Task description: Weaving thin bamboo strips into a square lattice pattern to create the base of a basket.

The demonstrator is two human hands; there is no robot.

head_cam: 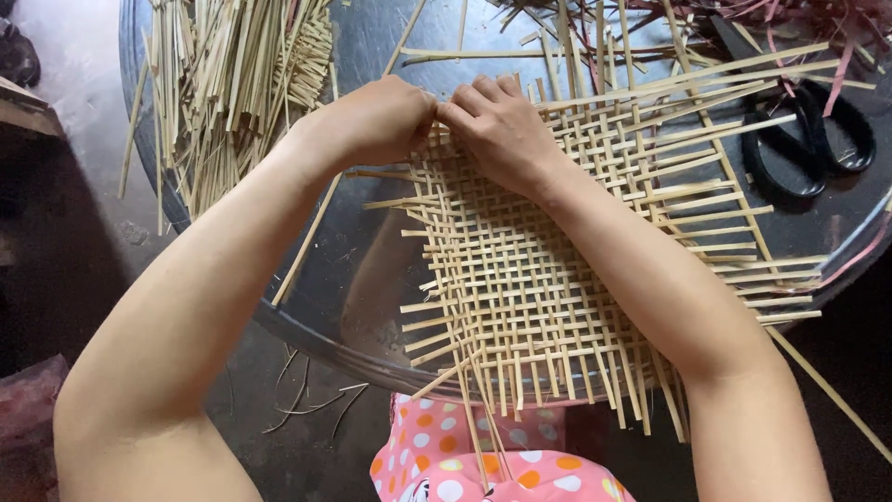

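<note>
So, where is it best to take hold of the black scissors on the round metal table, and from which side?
Grip the black scissors by the two handle loops, coming from the right edge of the metal table. The loops lie open and flat at the near right, clear of the woven mat. The blade end points up-left under loose strips, so it is likely harder to reach.

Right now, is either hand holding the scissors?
No, both hands pinch the woven mat's far edge; the scissors lie apart.
</note>
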